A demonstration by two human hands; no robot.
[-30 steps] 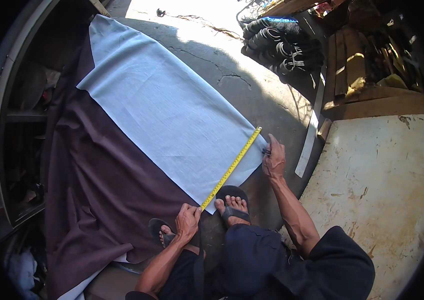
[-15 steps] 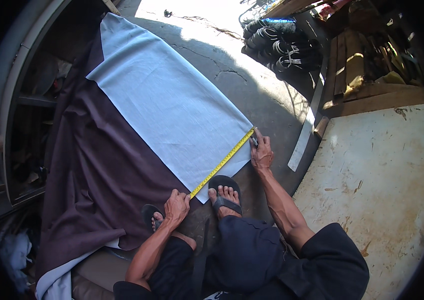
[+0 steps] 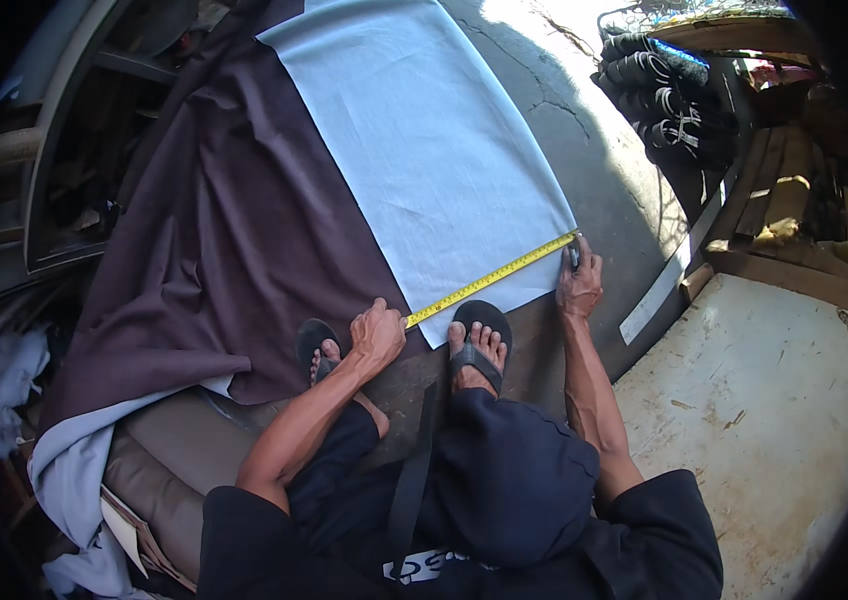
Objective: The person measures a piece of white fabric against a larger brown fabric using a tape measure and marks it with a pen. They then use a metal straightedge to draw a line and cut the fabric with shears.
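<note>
A yellow measuring tape is stretched across the lower end of a pale blue-grey stretch of cloth. My left hand is closed on the tape's left end, beside the border with the dark maroon material. At the cloth's right edge, my right hand pinches the tape's other end. A small dark and silvery object shows between its fingers, too small to name. My sandalled right foot rests at the cloth's near edge. The left foot stands beside the maroon material.
Several black shoes or sandals are piled at the far right. A flat pale strip lies on the floor, beside a stained whitish board. An open-fronted cabinet frame stands at left. A brown padded piece sits at lower left.
The view has shifted, so the cloth, feet and board appear higher or further right. The tape stays stretched between both hands along the cloth's near end.
</note>
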